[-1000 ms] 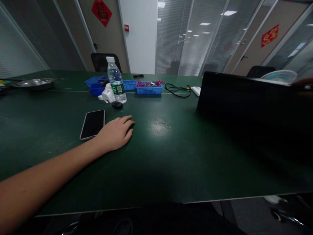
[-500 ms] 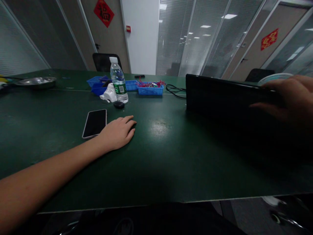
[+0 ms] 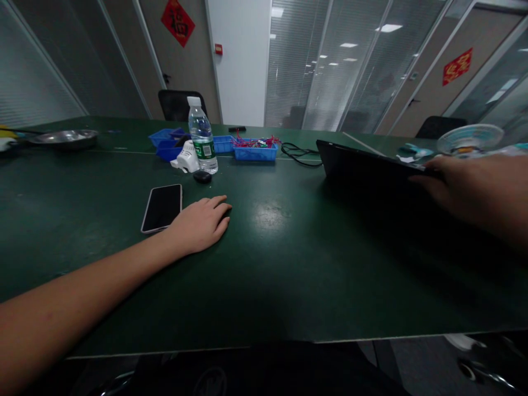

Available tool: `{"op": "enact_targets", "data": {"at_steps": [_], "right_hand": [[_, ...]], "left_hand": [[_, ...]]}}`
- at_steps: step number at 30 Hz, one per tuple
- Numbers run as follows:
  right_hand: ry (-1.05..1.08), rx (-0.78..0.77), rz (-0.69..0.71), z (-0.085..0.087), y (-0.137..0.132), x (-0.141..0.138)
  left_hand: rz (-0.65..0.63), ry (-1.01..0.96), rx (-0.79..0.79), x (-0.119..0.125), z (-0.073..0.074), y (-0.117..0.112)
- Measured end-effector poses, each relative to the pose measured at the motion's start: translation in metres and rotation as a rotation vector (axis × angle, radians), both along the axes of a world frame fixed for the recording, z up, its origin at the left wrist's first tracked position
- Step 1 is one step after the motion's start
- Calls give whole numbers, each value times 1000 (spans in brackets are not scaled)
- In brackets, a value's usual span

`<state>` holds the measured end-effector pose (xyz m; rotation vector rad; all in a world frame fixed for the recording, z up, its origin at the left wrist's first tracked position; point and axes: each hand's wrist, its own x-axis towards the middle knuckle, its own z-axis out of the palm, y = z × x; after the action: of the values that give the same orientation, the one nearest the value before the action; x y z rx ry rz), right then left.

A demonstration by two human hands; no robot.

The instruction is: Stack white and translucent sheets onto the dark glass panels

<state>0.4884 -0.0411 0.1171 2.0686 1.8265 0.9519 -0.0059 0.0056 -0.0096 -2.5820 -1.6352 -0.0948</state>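
Observation:
My left hand [image 3: 200,225] lies palm down on the green table [image 3: 280,264], fingers loosely together, holding nothing. A black phone [image 3: 162,208] lies face up just left of it, touching the wrist side. My right hand [image 3: 470,187] grips the near edge of a black laptop lid [image 3: 363,162], which is tilted low, nearly flat over the table at the right.
At the back stand a water bottle [image 3: 202,136], a white object [image 3: 186,158], a black mouse [image 3: 202,176], blue trays [image 3: 253,149] with small coloured parts and a black cable [image 3: 299,153]. A metal dish [image 3: 66,137] sits far left, a small fan [image 3: 470,137] far right.
My right hand came into view on the laptop lid and lowered it from upright to nearly flat. My left hand stayed still beside the phone.

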Motion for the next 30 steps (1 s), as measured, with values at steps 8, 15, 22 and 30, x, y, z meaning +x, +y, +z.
{"op": "enact_targets", "data": {"at_steps": [8,15,22,30], "right_hand": [[46,-86,-97,4,18,-8],[51,2,77,0,15,2],[42,34,-22,8,17,3],[100,-54,-82,5,33,21]], "left_hand": [[-5,12,-13,0,1,0],[2,-22,-14,1,1,0],[8,-13,-23,1,2,-1],[-5,-34,-33,1,2,-1]]}}
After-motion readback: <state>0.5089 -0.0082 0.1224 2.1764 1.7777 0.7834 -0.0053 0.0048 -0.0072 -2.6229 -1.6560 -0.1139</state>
